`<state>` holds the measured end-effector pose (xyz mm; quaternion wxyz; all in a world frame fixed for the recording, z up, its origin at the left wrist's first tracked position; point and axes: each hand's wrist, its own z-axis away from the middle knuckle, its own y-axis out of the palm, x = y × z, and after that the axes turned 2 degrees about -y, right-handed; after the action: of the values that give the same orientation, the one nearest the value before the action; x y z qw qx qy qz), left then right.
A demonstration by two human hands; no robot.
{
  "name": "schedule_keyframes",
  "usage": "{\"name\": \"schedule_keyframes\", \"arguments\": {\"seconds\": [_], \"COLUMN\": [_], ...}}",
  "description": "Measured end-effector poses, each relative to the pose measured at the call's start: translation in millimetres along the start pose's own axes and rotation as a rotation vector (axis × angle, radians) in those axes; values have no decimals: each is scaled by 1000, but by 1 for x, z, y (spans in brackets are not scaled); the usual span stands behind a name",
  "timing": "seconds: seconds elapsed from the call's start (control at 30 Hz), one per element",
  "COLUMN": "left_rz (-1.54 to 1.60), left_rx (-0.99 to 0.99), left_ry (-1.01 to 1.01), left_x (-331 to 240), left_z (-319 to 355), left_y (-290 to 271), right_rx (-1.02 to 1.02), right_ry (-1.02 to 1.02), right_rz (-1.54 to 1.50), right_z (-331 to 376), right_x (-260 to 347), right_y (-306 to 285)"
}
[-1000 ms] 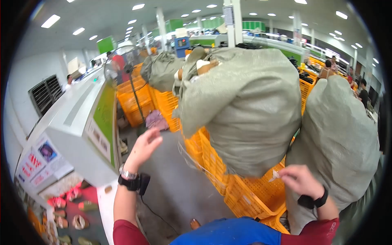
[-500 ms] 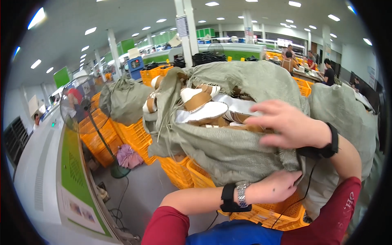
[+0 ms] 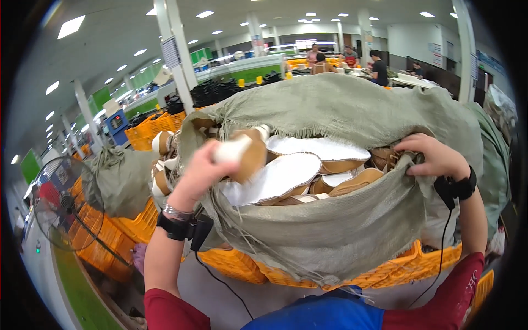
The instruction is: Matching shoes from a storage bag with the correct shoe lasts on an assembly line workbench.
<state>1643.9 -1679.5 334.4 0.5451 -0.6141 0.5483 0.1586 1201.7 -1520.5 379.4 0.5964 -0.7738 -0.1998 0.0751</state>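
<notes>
Left hand moved leftward, gripping tan-and-white shoe, right hand pinching coarse woven sack, flat white-insoled shoes between.

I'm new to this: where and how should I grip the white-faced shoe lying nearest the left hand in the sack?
Probably pinch that shoe by its rounded right end, from above right: it lies white face up, that end uncovered, while the left hand crowds its other end.

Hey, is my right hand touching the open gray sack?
Touching: the head view shows the right hand gripping the rim of the open gray sack, thumb against the cloth.
</notes>
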Motion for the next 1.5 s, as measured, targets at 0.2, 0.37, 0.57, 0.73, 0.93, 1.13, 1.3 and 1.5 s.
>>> {"name": "schedule_keyframes", "arguments": {"seconds": [0.2,0.37,0.57,0.73,0.93,1.13,1.3,1.5], "left_rz": [1365,1404,465,-218,-842,-1010,-621,411], "left_rx": [153,77,128,245,-452,-785,-268,-317], "left_ry": [348,339,362,219,529,611,628,450], "left_x": [45,69,23,37,-5,-60,-79,-42], "left_z": [-5,1,7,-21,5,45,35,-19], "left_y": [-82,-86,-42,-31,-21,-27,1,-27], "right_rx": [-146,-192,-136,118,-14,-675,-695,-369], "right_ry": [28,-29,120,-37,-99,27,-71,-106], "right_rz": [78,18,-270,184,-192,-108,-84,-455], "right_z": [-7,-42,-84,-98,-126,-141,-140,-111], "right_x": [75,137,173,151,122,113,137,117], "right_y": [-1,20,28,39,59,-14,-31,-32]}}
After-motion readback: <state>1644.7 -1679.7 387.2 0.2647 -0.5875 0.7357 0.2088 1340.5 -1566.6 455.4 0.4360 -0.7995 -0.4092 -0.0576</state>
